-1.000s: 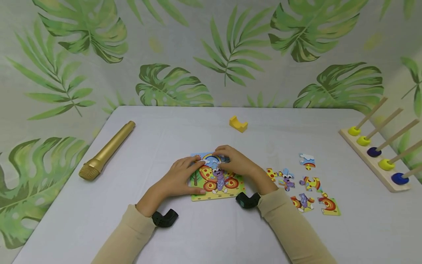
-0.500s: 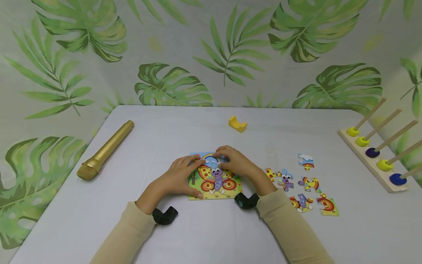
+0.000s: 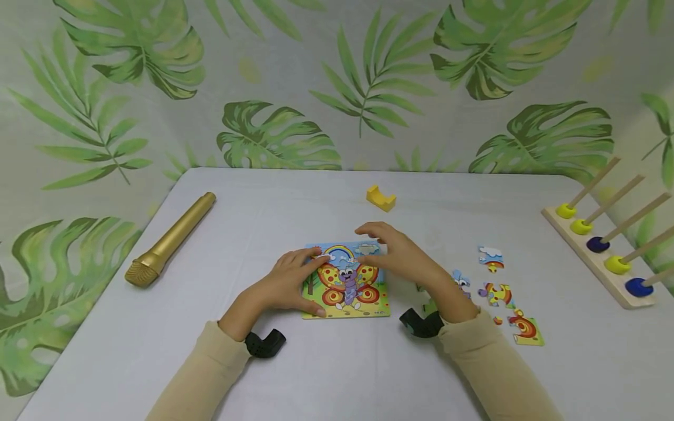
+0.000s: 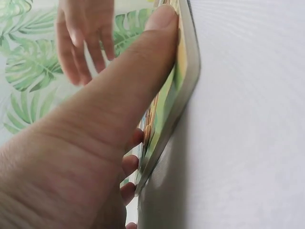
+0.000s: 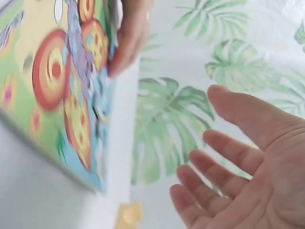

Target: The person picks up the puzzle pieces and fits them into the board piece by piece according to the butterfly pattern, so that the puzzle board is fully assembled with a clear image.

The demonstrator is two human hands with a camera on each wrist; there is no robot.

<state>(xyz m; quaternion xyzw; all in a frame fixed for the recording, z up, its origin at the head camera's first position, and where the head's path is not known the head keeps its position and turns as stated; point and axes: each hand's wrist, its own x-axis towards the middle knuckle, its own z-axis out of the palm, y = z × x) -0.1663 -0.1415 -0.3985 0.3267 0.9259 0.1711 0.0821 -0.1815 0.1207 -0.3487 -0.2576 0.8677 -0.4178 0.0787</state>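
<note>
From the head view, I see the square, bright-coloured butterfly picture board (image 3: 350,286) lying picture side up near the middle of the white-covered table (image 3: 316,374); whether seams run through it I can't tell. The person's left hand (image 3: 289,286) is spread along its left side, thumb on its face by the near edge, fingers at the far left, steadying rather than clenching it. The right hand (image 3: 400,251) hangs by the far right corner, fingers loosely parted and holding nothing; the right wrist view shows it apart from the board. I'd take this step to be lining up or checking the board, one hand bracing, the other free. Handling a loose piece next would call for a light fingertip pinch and a lifted forearm, as some of the cut, printed jigsaw pieces (image 3: 497,294) to the right are partly hidden behind that arm. Farther out, a small yellow notched block (image 3: 380,202) sits on the far side, a gold microphone (image 3: 171,240) lies to the left, and a pale wooden peg rack with yellow and blue beads (image 3: 597,260) stands at the right edge.
</note>
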